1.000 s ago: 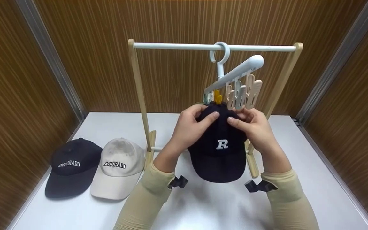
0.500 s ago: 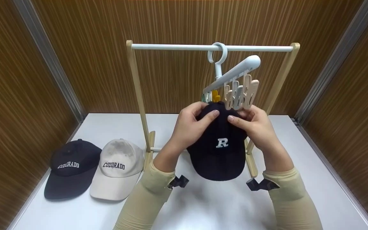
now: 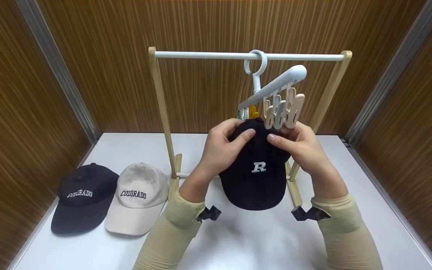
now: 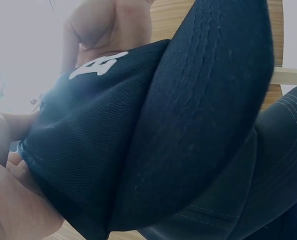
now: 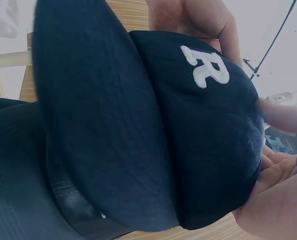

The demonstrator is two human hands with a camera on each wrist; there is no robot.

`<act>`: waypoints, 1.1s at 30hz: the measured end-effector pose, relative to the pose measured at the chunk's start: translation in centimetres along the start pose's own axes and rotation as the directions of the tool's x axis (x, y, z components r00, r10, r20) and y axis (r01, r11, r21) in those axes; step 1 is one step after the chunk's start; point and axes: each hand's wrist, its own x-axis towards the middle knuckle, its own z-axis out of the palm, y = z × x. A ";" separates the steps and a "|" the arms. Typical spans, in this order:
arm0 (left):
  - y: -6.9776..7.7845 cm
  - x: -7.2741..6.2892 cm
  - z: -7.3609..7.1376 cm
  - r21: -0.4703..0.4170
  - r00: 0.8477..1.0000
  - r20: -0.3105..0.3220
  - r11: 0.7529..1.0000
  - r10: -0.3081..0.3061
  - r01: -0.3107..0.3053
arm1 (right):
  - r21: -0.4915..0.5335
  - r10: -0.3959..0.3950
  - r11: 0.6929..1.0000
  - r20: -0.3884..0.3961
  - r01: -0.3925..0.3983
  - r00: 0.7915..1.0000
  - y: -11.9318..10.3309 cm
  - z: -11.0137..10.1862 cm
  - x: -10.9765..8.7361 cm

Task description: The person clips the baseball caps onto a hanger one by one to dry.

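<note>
A black cap (image 3: 255, 189) with a white letter R hangs between both hands, its brim pointing down. My left hand (image 3: 220, 147) grips the crown's left side, thumb on the front and the other fingers behind. On the opposite side my right hand (image 3: 303, 147) pinches the crown the same way, just under the clips. The cap's top is right below a yellow clip (image 3: 253, 112) on the white hanger (image 3: 276, 85); whether they touch I cannot tell. In the left wrist view, another dark cap (image 4: 283, 145) shows behind this one's brim.
The hanger hooks over the white rail (image 3: 208, 55) of a wooden-sided rack (image 3: 159, 97). Pale clips (image 3: 280, 112) hang from its near end. A dark COLORADO cap (image 3: 83, 202) and a beige COLORADO cap (image 3: 137, 202) lie left on the white table (image 3: 246, 240).
The black cap has risen slightly and shifted a little left, its top now covering the lower part of the yellow clip. Both hands keep their hold; the right forearm has swung slightly outward.
</note>
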 end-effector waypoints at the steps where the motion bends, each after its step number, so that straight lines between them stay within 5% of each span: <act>1: 0.0 0.0 0.0 -0.004 1.000 0.000 1.000 -0.001 0.001 | -0.008 -0.010 1.000 0.013 0.010 1.000 -0.1 0.0 0.0; 17: 0.0 -0.1 -0.2 -0.035 1.000 -0.012 0.999 0.014 -0.015 | -0.140 -0.094 0.984 0.087 0.106 0.992 -1.4 0.0 1.8; 33: -0.1 -0.2 -0.4 -0.053 0.999 -0.012 0.998 0.040 -0.041 | -0.145 -0.181 0.972 0.046 0.186 0.982 -2.6 0.7 3.4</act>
